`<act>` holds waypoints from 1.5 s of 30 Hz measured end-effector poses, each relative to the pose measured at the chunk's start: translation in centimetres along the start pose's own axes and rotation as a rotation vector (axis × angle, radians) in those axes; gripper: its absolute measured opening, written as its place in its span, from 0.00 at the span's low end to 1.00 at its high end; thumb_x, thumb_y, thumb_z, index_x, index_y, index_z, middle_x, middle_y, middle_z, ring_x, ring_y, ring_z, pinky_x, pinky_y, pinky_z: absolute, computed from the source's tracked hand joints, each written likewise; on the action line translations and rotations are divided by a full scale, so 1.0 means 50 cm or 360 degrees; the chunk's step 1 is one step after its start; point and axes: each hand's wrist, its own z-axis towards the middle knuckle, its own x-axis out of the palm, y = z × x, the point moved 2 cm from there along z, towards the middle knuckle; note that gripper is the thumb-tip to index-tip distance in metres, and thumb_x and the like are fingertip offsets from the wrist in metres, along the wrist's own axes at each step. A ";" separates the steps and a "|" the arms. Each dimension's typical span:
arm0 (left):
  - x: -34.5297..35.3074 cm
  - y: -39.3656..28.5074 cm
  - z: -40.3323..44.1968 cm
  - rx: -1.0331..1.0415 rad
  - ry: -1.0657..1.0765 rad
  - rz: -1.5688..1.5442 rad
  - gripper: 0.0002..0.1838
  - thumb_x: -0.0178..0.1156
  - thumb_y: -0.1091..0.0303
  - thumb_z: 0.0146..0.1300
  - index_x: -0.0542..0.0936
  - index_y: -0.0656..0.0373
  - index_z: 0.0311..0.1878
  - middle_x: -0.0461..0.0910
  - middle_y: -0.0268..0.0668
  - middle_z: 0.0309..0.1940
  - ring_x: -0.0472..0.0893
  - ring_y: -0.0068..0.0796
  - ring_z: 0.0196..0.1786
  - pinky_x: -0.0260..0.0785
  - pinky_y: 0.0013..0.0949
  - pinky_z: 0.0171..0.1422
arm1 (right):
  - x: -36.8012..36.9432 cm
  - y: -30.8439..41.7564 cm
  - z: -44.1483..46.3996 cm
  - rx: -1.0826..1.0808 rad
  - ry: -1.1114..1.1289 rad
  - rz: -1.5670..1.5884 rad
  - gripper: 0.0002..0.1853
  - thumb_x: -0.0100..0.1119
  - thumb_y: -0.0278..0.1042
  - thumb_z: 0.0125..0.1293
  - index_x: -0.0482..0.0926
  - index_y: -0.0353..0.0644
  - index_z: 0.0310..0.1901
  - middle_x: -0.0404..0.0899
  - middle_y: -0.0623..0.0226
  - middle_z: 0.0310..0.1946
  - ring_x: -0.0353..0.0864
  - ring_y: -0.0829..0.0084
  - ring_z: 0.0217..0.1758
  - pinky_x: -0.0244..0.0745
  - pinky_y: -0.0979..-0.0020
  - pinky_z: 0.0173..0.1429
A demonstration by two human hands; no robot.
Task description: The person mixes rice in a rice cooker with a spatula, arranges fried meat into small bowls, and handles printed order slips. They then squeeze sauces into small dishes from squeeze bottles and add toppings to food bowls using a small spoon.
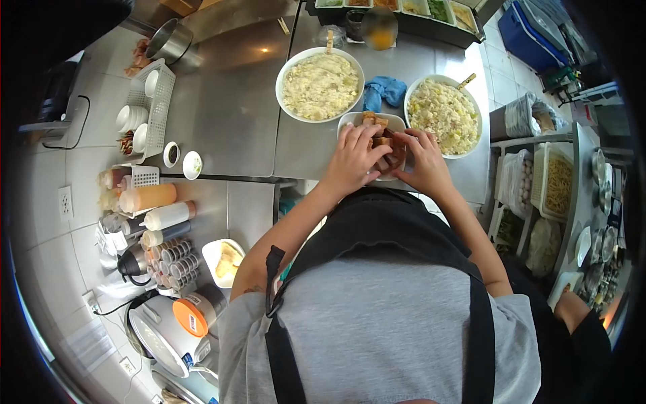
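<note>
A white square bowl point(345, 120) with brown, meat-like pieces point(387, 143) stands at the steel counter's front edge. My left hand point(353, 156) lies over its left side, fingers bent onto the pieces. From the right, my right hand point(422, 159) reaches over the rim, its fingers curved onto the same pieces. Both hands touch the food, and their fingertips partly hide it. Behind and left is a large white bowl of pale, creamy food point(320, 87). Another large bowl of chopped, yellowish food point(444, 116) is just right of my hands. A blue cloth point(384, 92) lies between these bowls.
Ingredient trays point(385, 5) line the counter's back. Two small bowls, one with dark sauce point(171, 155) and one with green bits point(192, 165), stand left. Sauce bottles point(149, 197) and a white dish point(224, 262) are lower left. Another person's arm point(572, 310) shows at right.
</note>
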 end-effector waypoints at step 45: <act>0.013 0.011 -0.008 0.0058 -0.0213 0.0058 0.11 0.71 0.59 0.47 0.82 0.45 0.35 0.73 0.27 0.41 0.71 0.33 0.57 0.52 0.57 0.70 | 0.011 -0.004 0.037 -0.0158 -0.0059 -0.0149 0.20 0.70 0.33 0.48 0.83 0.47 0.46 0.76 0.66 0.50 0.72 0.59 0.56 0.67 0.56 0.59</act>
